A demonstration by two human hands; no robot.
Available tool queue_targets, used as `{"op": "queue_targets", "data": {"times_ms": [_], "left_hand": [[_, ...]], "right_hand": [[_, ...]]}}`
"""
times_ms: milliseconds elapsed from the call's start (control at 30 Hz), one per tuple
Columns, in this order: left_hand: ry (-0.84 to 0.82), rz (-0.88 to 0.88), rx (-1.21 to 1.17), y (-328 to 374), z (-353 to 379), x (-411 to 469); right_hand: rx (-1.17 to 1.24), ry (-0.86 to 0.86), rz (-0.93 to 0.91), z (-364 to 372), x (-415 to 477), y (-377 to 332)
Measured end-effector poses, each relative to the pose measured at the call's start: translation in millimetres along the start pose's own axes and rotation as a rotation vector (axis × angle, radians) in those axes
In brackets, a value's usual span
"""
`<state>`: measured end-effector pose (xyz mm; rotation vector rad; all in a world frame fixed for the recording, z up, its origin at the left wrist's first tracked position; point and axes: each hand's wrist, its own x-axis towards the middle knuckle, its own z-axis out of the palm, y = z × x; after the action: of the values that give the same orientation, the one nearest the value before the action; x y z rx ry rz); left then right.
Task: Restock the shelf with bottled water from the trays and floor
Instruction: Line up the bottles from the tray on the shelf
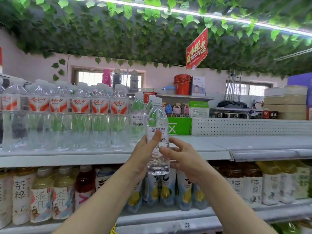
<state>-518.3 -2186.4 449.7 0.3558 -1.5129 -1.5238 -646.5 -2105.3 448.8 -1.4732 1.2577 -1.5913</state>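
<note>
Holding water bottle (157, 130) upright, off shelf (219, 146), just before its front edge, with left hand (141, 153) fingers (155, 137) wrapped round label, right hand (184, 159) curled loosely round lower body. Risk: base catching shelf lip, or knocking standing bottles (138, 119) over.

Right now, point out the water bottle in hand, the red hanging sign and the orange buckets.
water bottle (157, 115), head view, clear shoulder above the label.
red hanging sign (196, 49), head view, middle of its face.
orange buckets (182, 87), head view, side of the stack.
</note>
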Motion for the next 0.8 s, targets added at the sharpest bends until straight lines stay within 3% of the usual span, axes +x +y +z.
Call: {"op": "queue_targets", "data": {"times_ms": [400,600,800], "left_hand": [[0.034,0.108,0.18,21.4,24.6,54.9],[0.315,0.214,0.496,-4.4,-8.4,56.9],[0.3,0.028,0.59,-17.3,-26.4,54.2]], "right_hand": [[0.059,0.01,-0.042,-40.1,66.0,-12.0],[0.114,0.061,-0.015,-43.5,102.5,2.4],[0.137,0.078,0.003,-36.1,131.9,19.6]]}}
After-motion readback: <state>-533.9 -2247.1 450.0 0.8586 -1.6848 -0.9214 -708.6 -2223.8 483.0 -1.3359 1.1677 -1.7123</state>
